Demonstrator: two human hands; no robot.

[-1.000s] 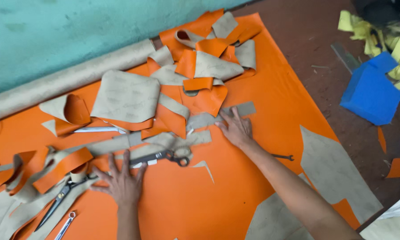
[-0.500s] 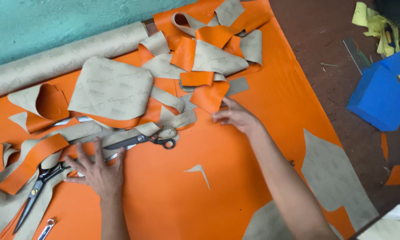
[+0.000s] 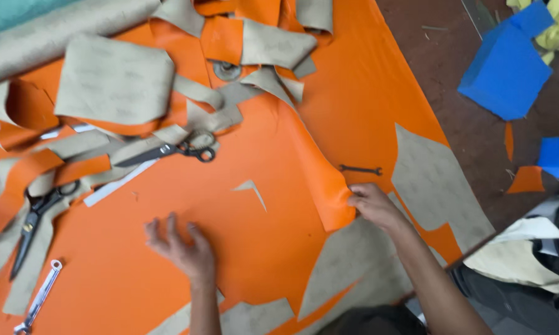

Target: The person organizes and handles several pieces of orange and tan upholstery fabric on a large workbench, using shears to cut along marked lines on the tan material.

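A large orange sheet (image 3: 254, 248) with a tan underside covers the table. My left hand (image 3: 183, 248) lies flat on it near the front, fingers spread, holding nothing. At the sheet's right cut edge my right hand (image 3: 374, 206) grips the orange flap (image 3: 320, 180) and has it lifted and folded up off a second orange layer below. A small dark wrench (image 3: 360, 169) lies just beyond that hand. Black scissors (image 3: 174, 149) rest among the offcuts ahead of my left hand.
Orange and tan offcuts (image 3: 115, 80) pile up at the back left beside a tan roll (image 3: 56, 37). Another pair of scissors (image 3: 34, 220) and a metal wrench (image 3: 40, 294) lie at the left. Blue foam blocks (image 3: 506, 68) sit on the brown floor to the right.
My right hand has come back from the offcut pile to the sheet's right edge and taken hold of it, lifting a fold. My left hand has slid nearer and to the right.
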